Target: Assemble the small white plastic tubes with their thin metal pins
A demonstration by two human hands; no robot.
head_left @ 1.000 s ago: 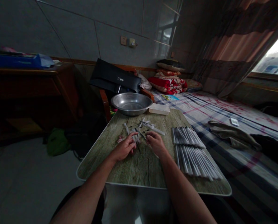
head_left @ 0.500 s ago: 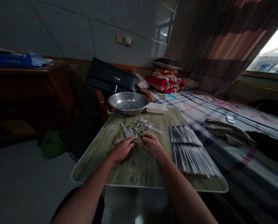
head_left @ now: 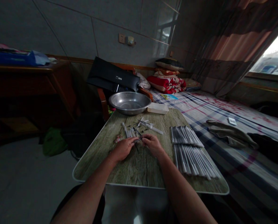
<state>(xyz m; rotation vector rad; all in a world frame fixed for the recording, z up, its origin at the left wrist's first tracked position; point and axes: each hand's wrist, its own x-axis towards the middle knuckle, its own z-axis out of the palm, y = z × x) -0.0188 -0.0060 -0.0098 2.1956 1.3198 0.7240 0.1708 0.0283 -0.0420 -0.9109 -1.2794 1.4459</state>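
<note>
My left hand and my right hand rest on a wood-grain table, fingertips meeting over a thin pen-like part that both pinch. Just beyond the fingers lies a loose scatter of white tubes and dark thin refills. A small group of white tubes lies side by side beyond my left hand. To the right of my right hand lie two neat rows of many finished pens. A small pinkish bit sits left of my left hand.
A metal basin and a flat white box stand at the table's far edge. A black bag leans behind them. Right of the table is a bed with a striped sheet, folded blankets and a cloth. A dark wooden desk stands left.
My hands have closed in on each other: the fingertips, apart a second ago, now meet on one thin part. The camera shifted slightly.
</note>
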